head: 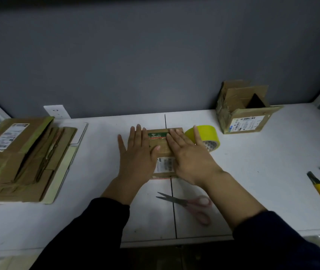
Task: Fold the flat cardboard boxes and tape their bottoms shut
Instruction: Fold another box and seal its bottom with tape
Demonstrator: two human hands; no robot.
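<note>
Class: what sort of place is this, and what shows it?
Probably a packing or mailroom bench: a stack of flattened cardboard boxes with shipping labels, a yellow tape roll and scissors on a white table.

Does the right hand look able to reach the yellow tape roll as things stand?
Probably yes. The right hand lies flat on the small box, and the tape roll stands just beyond its fingertips with nothing between.
</note>
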